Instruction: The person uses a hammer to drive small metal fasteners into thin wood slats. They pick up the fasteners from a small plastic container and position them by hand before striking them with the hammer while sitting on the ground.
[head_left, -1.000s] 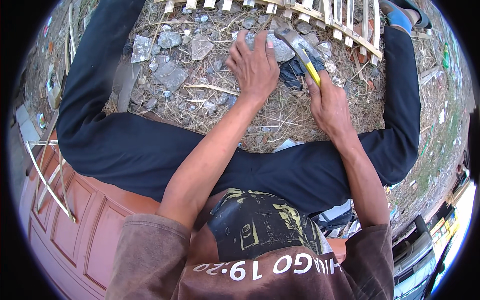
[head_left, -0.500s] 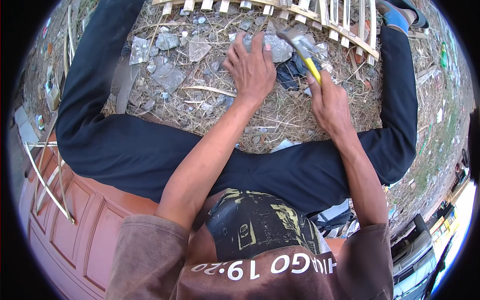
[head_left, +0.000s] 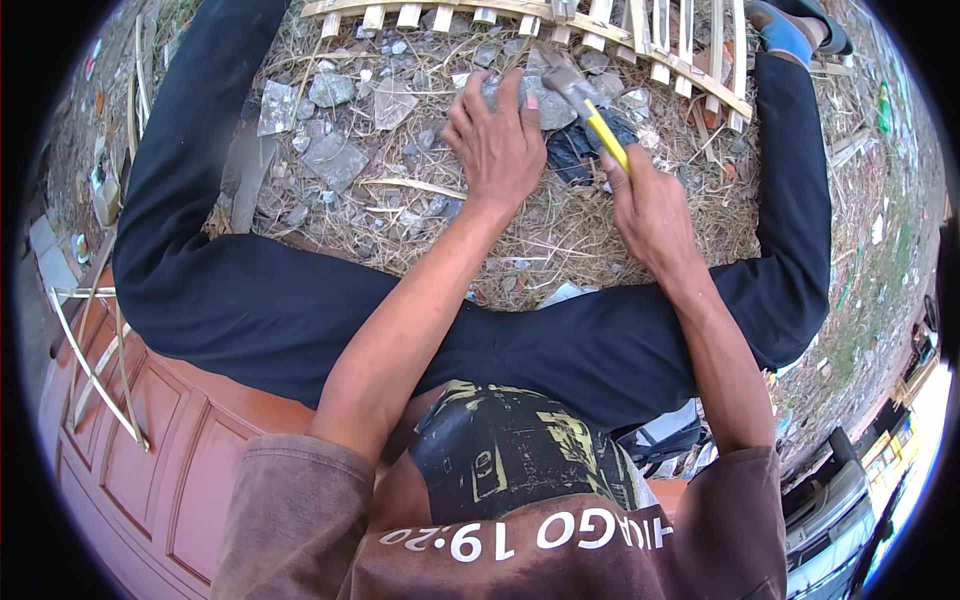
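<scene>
My left hand [head_left: 498, 150] reaches over a grey stone [head_left: 556, 110] on the ground, fingers bent around its near left part and thumb against it; the undersides of the fingers are hidden. In my right hand [head_left: 650, 205] is a hammer [head_left: 606, 138] with a yellow handle and a metal head. My fingers wrap the handle, and the head is over the stone's right end, just beside my left thumb. A crumpled dark plastic bag [head_left: 575, 155] lies right by the stone, beneath the hammer.
A slatted bamboo frame [head_left: 480, 8] lies along the far side. Broken stone pieces [head_left: 336, 160] and dry grass [head_left: 540, 245] cover the ground between my outstretched legs [head_left: 170, 200]. A reddish panelled wooden door [head_left: 150, 420] is at the lower left, with thin strips [head_left: 97, 375] on it.
The hammer has come down and slightly left, its head lower over the stone. My left hand keeps its place on the stone, while the whole view has shifted slightly.
</scene>
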